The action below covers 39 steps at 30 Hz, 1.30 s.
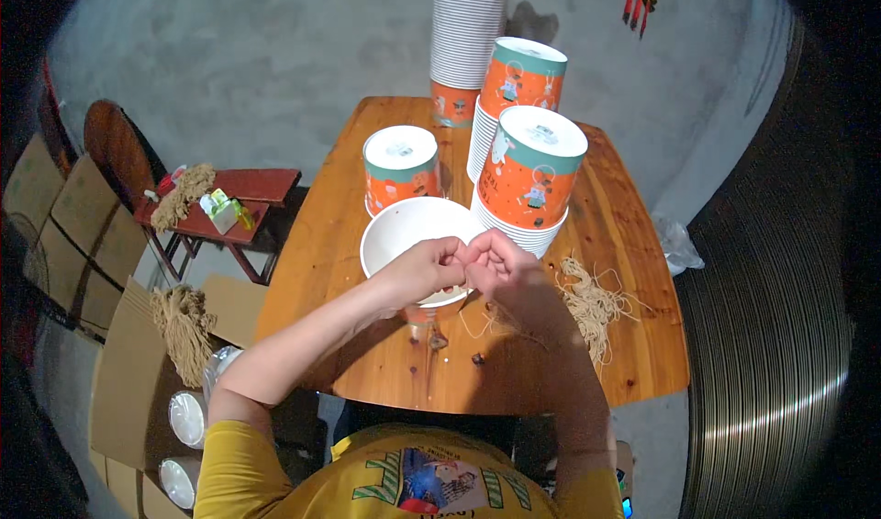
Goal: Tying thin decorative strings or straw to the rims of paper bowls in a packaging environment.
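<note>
Head view shows me a white paper tub (404, 230) on the wooden table (317, 322), mouth up, at the near side of the stacked tubs (532, 175) and just in front of a single upturned tub (402, 175). I judge it light and springy: thin coated walls that would dent under a hard squeeze, rather slippery on the inside, so the rolled rim looks the best place to hold it. Loose string (596, 310) lies heaped on the table to the right; it should be soft, nearly weightless and quick to tangle, best pinched near an end.

Both hands meet over the tub's near right rim. I see the left hand (427, 267) closed, thumb and forefinger pinched, and the right hand (500, 260) curled likewise, its fingertips against or right beside the left's. Some string may be between them, but the fingers hide it and I cannot tell. Nor can I tell whether either hand touches the rim.
</note>
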Tool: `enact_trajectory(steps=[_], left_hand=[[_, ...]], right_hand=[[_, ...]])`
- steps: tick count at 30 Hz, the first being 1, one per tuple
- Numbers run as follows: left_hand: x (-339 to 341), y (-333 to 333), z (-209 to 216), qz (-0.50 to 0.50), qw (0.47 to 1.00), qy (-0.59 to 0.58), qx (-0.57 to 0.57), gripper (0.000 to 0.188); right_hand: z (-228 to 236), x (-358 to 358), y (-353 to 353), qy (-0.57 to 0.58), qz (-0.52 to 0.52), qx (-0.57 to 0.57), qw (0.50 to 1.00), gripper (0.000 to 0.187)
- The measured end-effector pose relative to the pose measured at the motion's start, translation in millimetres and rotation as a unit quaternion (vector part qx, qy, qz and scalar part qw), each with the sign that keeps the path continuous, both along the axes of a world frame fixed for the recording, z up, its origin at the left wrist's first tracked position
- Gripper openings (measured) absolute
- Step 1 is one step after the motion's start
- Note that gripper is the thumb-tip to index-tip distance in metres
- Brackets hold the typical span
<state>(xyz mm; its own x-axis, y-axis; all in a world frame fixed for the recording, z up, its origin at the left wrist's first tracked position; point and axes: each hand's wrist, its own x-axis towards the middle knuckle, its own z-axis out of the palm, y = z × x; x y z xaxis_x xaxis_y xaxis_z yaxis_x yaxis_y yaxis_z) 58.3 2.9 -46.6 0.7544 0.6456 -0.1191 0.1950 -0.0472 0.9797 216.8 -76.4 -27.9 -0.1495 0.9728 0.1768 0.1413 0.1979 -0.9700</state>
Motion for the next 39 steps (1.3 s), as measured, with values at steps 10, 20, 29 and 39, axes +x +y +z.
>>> enact_trajectory(steps=[10, 20, 29, 39], left_hand=[[-3.6, 2.5, 3.1, -0.094, 0.995, -0.015, -0.037, 0.011], [1.1, 4.7, 7.8, -0.071, 0.994, 0.01, -0.085, 0.009], [0.7, 5.0, 9.8, -0.071, 0.991, 0.015, -0.113, 0.008], [5.2, 15.3, 2.2, -0.079, 0.966, 0.021, -0.246, 0.011]], right_hand=[[-15.8, 15.8, 15.1, -0.157, -0.108, 0.083, 0.978, 0.009], [-81.0, 20.3, -14.2, -0.09, -0.161, 0.164, 0.969, 0.004], [-54.4, -18.0, -30.5, -0.108, -0.236, 0.166, 0.951, 0.013], [-48.5, -40.3, -24.6, -0.181, -0.262, 0.293, 0.902, 0.017]])
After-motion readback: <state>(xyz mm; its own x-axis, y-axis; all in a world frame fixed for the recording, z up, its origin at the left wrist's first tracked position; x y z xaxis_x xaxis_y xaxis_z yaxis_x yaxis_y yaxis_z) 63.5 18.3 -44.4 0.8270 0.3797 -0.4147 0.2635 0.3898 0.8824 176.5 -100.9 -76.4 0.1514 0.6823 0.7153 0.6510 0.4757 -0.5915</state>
